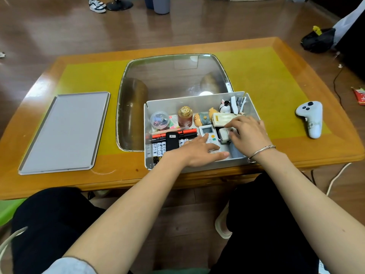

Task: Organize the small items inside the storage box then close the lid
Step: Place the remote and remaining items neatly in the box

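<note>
Left hand (199,150) flat on remote (209,135) — right hand (246,133) beside

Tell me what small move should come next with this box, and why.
Probably settle the white gadget under the right hand into the box; the left hand lies flat on the remote, and the lid waits on the table.

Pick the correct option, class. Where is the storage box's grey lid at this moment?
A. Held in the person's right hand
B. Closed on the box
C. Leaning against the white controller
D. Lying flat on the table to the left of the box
D: the grey lid lies flat on the table, left of the open storage box, with neither hand touching it.
</note>
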